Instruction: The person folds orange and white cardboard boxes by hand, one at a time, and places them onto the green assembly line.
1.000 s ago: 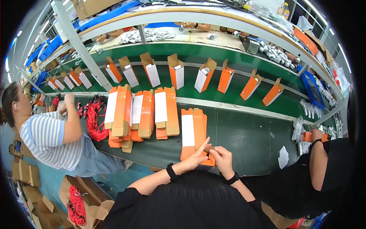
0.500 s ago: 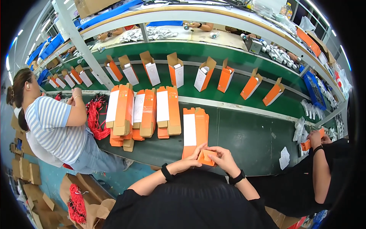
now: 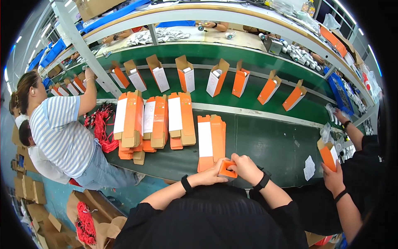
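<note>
An orange carton is in front of my body at the table's near edge, its squared end facing up. My left hand wraps around its left side. My right hand grips it from the right, with the thumb and fingertips at the upper end; the exact finger placement inside is partly hidden. Just beyond my hands lies a stack of flattened orange-and-white cartons. To its left are more piles of flat cartons, with brown cardboard flaps toward me.
Open filled cartons stand in a row along the green conveyor. Red cords lie at left beside a striped-shirt co-worker. At right, another co-worker holds an orange carton. A white paper lies on the table.
My right hand has shifted from the folded flaps to the carton's upper end, which now looks hollow. The left co-worker's arm reaches toward the row; the right co-worker reaches toward white parts.
</note>
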The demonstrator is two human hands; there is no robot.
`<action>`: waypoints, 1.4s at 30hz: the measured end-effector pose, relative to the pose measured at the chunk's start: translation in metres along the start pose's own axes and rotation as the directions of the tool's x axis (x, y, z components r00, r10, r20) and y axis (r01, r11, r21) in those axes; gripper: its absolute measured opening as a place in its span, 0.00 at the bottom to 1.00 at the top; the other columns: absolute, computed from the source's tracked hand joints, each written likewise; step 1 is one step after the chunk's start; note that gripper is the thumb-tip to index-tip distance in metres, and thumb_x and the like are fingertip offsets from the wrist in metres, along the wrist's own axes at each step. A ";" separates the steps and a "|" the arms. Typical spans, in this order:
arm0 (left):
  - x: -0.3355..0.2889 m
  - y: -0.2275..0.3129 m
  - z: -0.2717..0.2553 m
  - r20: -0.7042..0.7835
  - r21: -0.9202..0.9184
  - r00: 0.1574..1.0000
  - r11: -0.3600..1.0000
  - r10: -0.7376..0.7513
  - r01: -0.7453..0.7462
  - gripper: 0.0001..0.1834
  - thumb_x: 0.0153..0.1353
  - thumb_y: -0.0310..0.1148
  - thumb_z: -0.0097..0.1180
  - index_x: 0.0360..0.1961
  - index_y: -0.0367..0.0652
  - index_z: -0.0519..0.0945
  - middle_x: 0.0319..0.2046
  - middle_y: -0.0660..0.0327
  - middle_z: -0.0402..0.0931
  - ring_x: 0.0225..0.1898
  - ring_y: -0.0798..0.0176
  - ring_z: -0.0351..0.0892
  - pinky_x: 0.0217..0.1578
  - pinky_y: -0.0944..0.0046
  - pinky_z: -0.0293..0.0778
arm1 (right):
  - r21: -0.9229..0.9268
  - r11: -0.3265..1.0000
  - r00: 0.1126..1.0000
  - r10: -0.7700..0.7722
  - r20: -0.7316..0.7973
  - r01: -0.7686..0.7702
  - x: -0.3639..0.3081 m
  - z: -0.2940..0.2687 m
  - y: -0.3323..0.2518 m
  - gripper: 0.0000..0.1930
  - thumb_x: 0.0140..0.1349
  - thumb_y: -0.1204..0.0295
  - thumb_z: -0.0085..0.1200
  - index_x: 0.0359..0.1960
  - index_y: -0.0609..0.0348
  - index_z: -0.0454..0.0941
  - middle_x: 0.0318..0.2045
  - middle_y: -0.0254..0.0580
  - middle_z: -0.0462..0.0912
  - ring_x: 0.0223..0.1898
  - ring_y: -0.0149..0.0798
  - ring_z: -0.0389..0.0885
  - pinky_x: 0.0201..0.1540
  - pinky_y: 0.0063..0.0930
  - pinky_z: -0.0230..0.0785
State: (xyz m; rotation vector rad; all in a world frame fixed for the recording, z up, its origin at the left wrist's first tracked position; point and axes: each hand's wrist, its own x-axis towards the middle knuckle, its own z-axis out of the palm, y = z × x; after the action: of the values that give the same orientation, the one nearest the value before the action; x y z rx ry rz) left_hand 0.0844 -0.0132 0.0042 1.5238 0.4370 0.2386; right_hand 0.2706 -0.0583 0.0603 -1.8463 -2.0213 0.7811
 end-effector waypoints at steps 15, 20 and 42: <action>0.052 0.021 0.049 0.284 0.466 0.767 0.616 0.576 -0.635 0.41 0.45 0.34 0.68 0.61 0.47 0.62 0.60 0.52 0.61 0.62 0.45 0.59 0.60 0.48 0.59 | 0.941 -0.087 0.823 0.463 0.329 -0.328 -0.083 -0.019 0.083 0.44 0.57 0.78 0.54 0.70 0.56 0.36 0.56 0.53 0.67 0.52 0.42 0.74 0.51 0.33 0.70; 0.061 -0.061 0.010 -0.463 0.794 0.866 0.522 0.186 0.313 0.57 0.44 0.42 0.68 0.69 0.43 0.44 0.65 0.37 0.45 0.67 0.36 0.46 0.62 0.39 0.53 | 0.770 0.620 0.792 0.542 -0.281 -0.151 -0.077 0.005 0.216 0.41 0.53 0.78 0.56 0.68 0.55 0.46 0.61 0.52 0.61 0.60 0.45 0.66 0.60 0.42 0.61; 0.058 -0.100 -0.015 -0.724 0.097 0.679 0.958 -0.117 0.269 0.62 0.46 0.51 0.68 0.68 0.33 0.39 0.64 0.35 0.48 0.66 0.40 0.50 0.64 0.52 0.53 | 0.802 0.582 0.973 0.231 -0.008 -0.132 0.031 0.096 0.081 0.10 0.57 0.77 0.55 0.37 0.66 0.68 0.21 0.39 0.76 0.17 0.30 0.77 0.18 0.21 0.71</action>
State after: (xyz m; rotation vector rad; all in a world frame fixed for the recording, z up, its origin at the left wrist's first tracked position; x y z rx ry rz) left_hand 0.1190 0.0198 -0.1027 1.5179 1.2802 0.6479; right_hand 0.2793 -0.0446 -0.0681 -1.4763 -1.0714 1.3315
